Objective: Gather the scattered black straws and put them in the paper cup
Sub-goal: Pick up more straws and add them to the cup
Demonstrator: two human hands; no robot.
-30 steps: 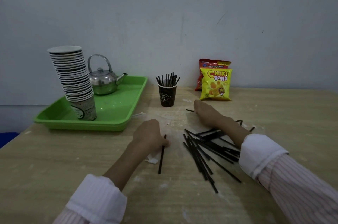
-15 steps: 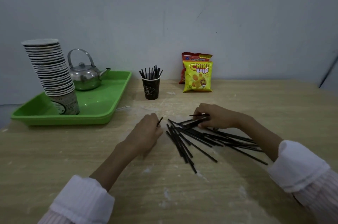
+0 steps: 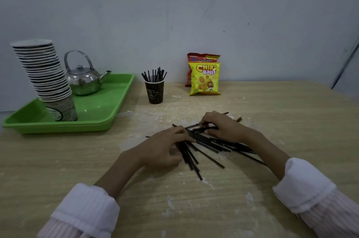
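Several black straws (image 3: 210,147) lie fanned in a loose pile on the wooden table (image 3: 194,199), between my two hands. My left hand (image 3: 165,146) rests on the pile's left side, fingers curled over some straws. My right hand (image 3: 223,127) sits at the pile's far side and pinches a few straws between thumb and fingers. A dark paper cup (image 3: 154,92) stands upright further back, left of centre, with several black straws standing in it. Both hands are well short of the cup.
A green tray (image 3: 108,109) at the left holds a tall leaning stack of paper cups (image 3: 44,74) and a steel kettle (image 3: 83,80). Two snack bags (image 3: 205,77) lean against the wall behind the pile.
My left hand has slid right from a lone straw onto the pile. My right hand has drawn stray straws in towards the pile. The view has shifted too.
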